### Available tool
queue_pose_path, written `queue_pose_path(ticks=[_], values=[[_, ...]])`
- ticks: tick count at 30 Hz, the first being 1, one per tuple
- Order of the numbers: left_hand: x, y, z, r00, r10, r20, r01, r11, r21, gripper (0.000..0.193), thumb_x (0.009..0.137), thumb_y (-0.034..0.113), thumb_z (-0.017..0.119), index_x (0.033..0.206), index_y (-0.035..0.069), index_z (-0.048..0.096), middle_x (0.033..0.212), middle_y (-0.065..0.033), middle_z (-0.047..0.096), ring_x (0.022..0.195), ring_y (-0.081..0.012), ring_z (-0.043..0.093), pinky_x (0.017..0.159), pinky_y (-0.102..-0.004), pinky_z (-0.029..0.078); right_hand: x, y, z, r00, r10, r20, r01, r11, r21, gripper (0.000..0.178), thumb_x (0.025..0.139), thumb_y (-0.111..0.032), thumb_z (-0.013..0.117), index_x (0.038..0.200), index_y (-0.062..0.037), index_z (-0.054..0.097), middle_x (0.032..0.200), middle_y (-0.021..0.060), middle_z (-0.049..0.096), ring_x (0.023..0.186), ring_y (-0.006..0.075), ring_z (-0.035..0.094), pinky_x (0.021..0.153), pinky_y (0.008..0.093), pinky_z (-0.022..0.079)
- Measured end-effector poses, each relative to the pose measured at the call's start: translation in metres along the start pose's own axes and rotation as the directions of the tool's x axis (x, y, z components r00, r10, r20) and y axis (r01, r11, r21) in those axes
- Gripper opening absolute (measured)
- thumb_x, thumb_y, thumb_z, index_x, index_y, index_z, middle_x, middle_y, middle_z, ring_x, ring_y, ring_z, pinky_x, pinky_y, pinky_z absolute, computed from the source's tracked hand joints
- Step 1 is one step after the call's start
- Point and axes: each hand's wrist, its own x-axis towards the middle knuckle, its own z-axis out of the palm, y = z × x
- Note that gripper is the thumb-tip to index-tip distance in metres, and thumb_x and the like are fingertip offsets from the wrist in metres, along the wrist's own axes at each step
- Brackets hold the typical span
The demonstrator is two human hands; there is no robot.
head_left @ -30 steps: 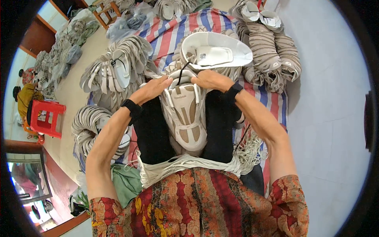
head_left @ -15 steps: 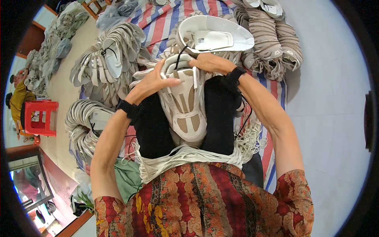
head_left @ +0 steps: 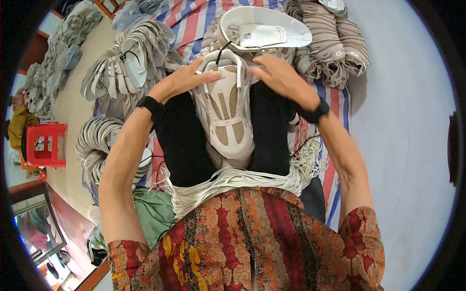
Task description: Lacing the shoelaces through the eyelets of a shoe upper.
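A white and beige shoe upper (head_left: 224,114) is being held on the lap, between black-clad knees. Its collar end is being gripped by the left hand (head_left: 180,81) and the right hand (head_left: 277,77), fingers closed on it. White laces (head_left: 228,182) are lying bundled across the lap; stacked uppers (head_left: 124,60) are lying nearby on the striped mat (head_left: 187,22).

A pale grey floor (head_left: 407,121) stretches well to the right of the hands, smooth and evenly lit. Beneath and ahead of them lies a striped sheet (head_left: 187,19) in red, blue and white. To the far left stands a red plastic stool (head_left: 44,144) on a beige floor (head_left: 73,104). Lower left, a wood-framed mirror or glass panel (head_left: 36,228) leans near a reddish mat (head_left: 73,228). Daylight is soft, without hard shadows.
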Motion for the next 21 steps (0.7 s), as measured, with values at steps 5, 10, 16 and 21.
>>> queue_pose_path(ticks=[5, 10, 16, 21], values=[[-0.003, 0.003, -0.003, 0.998, -0.004, 0.068, 0.009, 0.997, -0.072, 0.081, 0.079, 0.052, 0.055, 0.135, 0.001, 0.026, 0.128, -0.0214, 0.041, 0.119, -0.0286, 0.040, 0.099, -0.0340, 0.031, -0.109, -0.075, 0.002, 0.979, -0.156, 0.128, 0.139, 0.981, 0.134, 0.024, 0.069, -0.020, 0.064, 0.082, -0.0036, 0.053, 0.085, 0.0118, 0.048, 0.084, 0.0299, 0.049, 0.073, 0.0384, 0.042], [-0.009, 0.002, -0.001, 0.999, -0.028, -0.015, 0.028, 1.000, -0.003, 0.074, 0.082, 0.049, 0.054, 0.133, 0.001, 0.030, 0.126, -0.0208, 0.043, 0.117, -0.0282, 0.042, 0.098, -0.0343, 0.032, -0.157, -0.101, 0.021, 0.942, -0.255, 0.218, 0.255, 0.967, 0.031, 0.020, 0.063, -0.017, 0.065, 0.071, -0.0056, 0.051, 0.082, 0.0083, 0.046, 0.083, 0.0244, 0.046, 0.073, 0.0356, 0.038], [-0.075, 0.035, 0.024, 0.729, 0.243, -0.640, -0.201, 0.970, 0.139, 0.022, 0.082, 0.018, 0.059, 0.091, -0.002, 0.061, 0.086, -0.0102, 0.063, 0.078, -0.0155, 0.057, 0.070, -0.0290, 0.044, -0.166, -0.097, 0.022, 0.927, -0.138, 0.349, 0.166, 0.985, -0.050, 0.011, 0.064, -0.013, 0.062, 0.070, -0.0075, 0.054, 0.077, 0.0065, 0.049, 0.080, 0.0213, 0.047, 0.069, 0.0346, 0.036], [-0.119, 0.070, 0.103, 0.925, 0.259, -0.279, -0.345, 0.879, -0.329, 0.020, 0.089, 0.013, 0.046, 0.096, -0.001, 0.059, 0.089, -0.0061, 0.059, 0.080, -0.0109, 0.055, 0.073, -0.0251, 0.045, -0.154, -0.101, 0.004, 0.939, 0.169, 0.300, -0.295, 0.844, 0.448, 0.007, 0.077, -0.012, 0.059, 0.078, -0.0059, 0.056, 0.066, 0.0077, 0.052, 0.062, 0.0182, 0.050, 0.060, 0.0300, 0.039]])
